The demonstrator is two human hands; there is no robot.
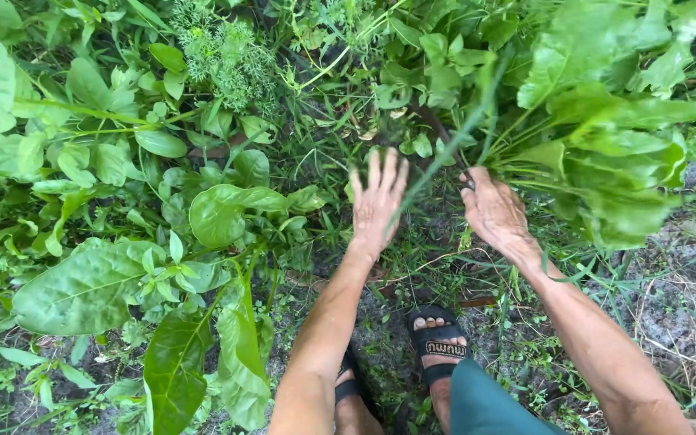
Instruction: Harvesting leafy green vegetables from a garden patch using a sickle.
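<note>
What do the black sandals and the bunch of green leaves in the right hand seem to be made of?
Black sandals: likely matte rubber or synthetic strap, smooth and broad; hard to confirm.
Bunch of green leaves: fresh plant matter, slightly glossy, veined blades on thin stalks, gathered at the right hand.
Left hand is spread open, empty.

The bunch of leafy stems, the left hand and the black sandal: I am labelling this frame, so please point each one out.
bunch of leafy stems [606, 161], head view, on the broad leaves.
left hand [376, 205], head view, back of the hand.
black sandal [438, 348], head view, on its strap.
</note>
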